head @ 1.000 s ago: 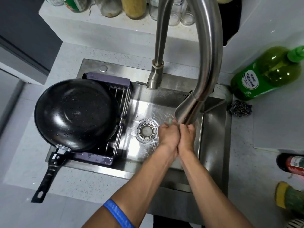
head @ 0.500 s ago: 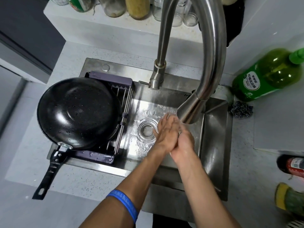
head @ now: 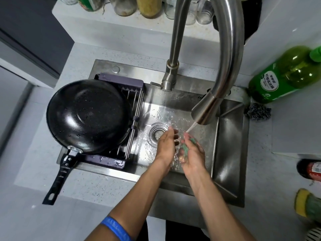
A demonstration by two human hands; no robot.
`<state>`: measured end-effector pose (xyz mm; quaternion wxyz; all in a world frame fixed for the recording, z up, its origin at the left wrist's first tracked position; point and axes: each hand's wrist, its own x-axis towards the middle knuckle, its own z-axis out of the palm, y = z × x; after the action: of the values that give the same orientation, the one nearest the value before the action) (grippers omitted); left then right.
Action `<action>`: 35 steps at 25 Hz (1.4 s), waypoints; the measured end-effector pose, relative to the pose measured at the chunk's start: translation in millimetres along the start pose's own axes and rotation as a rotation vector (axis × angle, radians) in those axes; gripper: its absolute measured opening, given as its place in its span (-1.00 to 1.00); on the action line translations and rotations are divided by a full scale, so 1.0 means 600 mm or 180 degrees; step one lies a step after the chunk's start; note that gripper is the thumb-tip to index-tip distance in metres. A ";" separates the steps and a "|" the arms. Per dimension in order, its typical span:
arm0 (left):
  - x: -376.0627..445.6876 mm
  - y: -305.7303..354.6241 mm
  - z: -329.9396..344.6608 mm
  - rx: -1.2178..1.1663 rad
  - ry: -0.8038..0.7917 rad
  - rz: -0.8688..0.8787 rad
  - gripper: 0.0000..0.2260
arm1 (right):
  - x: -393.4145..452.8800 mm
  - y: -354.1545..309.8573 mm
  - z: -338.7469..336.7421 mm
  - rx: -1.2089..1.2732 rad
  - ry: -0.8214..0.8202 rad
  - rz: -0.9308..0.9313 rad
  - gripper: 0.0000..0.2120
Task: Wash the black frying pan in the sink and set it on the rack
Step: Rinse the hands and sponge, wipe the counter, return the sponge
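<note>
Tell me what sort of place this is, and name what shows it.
Most likely a home kitchen. A steel sink with a tall curved tap running water, a black frying pan upside down on a rack over the sink, and a green dish soap bottle on the counter.

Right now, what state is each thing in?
pan: upside down on rack, wet
tap: running
left hand: open, under the water
right hand: holds green sponge
drain: unplugged
</note>
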<state>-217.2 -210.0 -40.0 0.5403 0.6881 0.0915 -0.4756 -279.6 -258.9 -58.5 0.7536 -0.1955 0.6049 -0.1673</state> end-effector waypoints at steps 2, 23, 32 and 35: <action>-0.011 -0.023 -0.009 -0.0048 0.0173 -0.0055 -0.72 | 0.004 0.016 -0.009 -0.0221 0.0369 0.0040 -0.90; -0.131 -0.038 -0.140 -0.0091 -0.0233 0.1302 -0.85 | -0.145 0.007 -0.049 -0.1274 -0.1215 -0.0572 -0.73; -0.157 0.018 -0.267 0.0003 -0.0493 0.1813 -0.84 | -0.231 0.048 0.013 0.0126 -0.1229 -0.1292 -0.85; -0.157 0.005 -0.267 0.0069 -0.0282 0.1895 -0.85 | -0.252 0.069 0.005 0.0269 -0.1345 -0.1140 -0.82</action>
<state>-176.6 -41.7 27.0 0.6521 0.6690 -0.1429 -0.3268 -308.2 -148.7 49.6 0.8290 -0.2982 0.3826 -0.2784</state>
